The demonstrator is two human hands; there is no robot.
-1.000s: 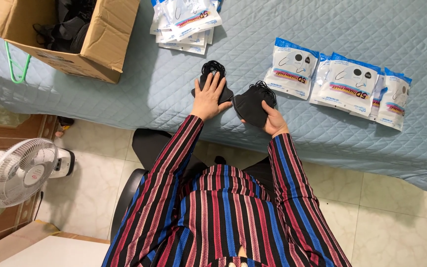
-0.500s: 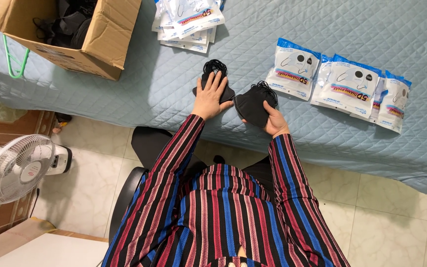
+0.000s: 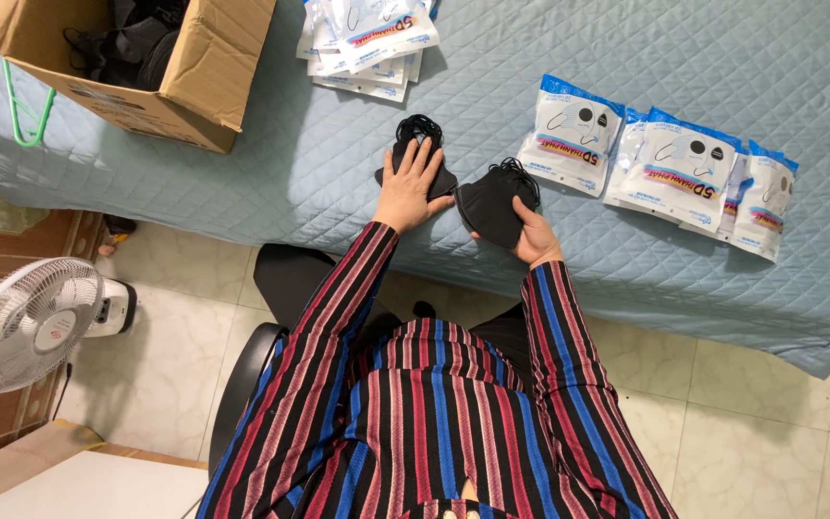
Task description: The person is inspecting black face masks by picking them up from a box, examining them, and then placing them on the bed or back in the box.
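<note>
My left hand (image 3: 409, 185) lies flat, fingers spread, on a small stack of black face masks (image 3: 419, 137) on the light blue quilted bed cover (image 3: 271, 163). My right hand (image 3: 534, 234) grips another bunch of black masks (image 3: 494, 204), held just right of the first stack near the cover's front edge. To the right lie three sealed white and blue mask packets (image 3: 684, 171) in a row.
A pile of the same packets (image 3: 369, 43) sits at the top centre. An open cardboard box (image 3: 194, 82) with dark items stands at the top left, a green hanger (image 3: 29, 115) beside it. A white fan (image 3: 21, 322) stands on the tiled floor at left.
Both hands stay on the masks with only slight shifts; the view has drifted a little.
</note>
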